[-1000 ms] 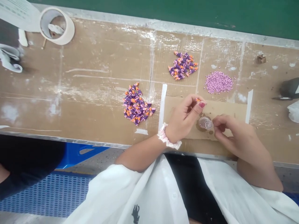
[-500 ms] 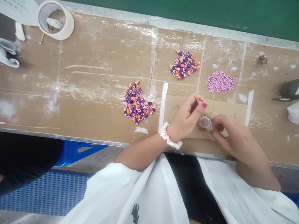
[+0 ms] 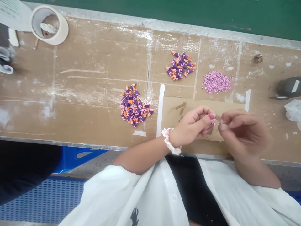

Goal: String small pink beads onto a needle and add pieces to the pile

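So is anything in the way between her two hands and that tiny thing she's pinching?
Nothing visible is. The left hand and the right hand meet fingertip to fingertip around the tiny piece, above the cardboard mat. The purple piles and pink beads lie farther back, apart from the hands.

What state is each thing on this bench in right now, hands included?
left hand: fingertips pinched, contents hidden
right hand: fingertips pinched, contents hidden
near purple pile: loose heap
far purple pile: loose heap
pink beads: loose heap
tape roll: lying flat
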The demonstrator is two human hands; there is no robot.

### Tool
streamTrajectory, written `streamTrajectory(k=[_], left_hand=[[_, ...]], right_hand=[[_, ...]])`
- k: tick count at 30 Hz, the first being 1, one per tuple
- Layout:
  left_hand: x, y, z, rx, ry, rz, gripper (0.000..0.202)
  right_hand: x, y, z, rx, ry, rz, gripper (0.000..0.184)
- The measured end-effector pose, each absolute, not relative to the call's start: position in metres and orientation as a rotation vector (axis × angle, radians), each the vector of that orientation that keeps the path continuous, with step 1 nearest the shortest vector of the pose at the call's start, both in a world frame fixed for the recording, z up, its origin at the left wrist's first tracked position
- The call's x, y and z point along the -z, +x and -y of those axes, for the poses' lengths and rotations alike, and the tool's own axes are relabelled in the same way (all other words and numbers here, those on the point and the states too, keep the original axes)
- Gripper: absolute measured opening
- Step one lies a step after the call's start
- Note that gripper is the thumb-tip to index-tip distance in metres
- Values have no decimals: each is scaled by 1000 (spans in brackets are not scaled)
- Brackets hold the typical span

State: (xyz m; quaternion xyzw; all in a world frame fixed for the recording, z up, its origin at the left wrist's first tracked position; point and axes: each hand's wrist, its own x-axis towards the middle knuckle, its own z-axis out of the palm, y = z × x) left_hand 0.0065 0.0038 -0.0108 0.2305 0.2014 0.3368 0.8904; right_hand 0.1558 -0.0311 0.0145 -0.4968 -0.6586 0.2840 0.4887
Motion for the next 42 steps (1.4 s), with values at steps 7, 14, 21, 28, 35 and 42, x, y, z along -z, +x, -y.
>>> streamTrajectory(k=[7,14,21,28,35,42], left_hand=[[10,5,-3,-659,469,-408,25],[10,4,-2,-670,525,-454,30],[11,2,-2,-672,616,-417,33],[12,3,-2,-664,605,-397,35],[4,-5,-14,-745,608,-592,32],[6,-18,-93,-1003,741,-991,13]], right_hand=[[-15,155,31,-686,-1173,1682,29],[-19,159,32,-661,-1198,1793,29],[-27,158,31,-598,-1206,1917,28],[-29,155,32,-377,-1171,2027,29],[-20,167,27,-588,-1153,1804,30],[-8,179,22,-492,-1245,1591,24]])
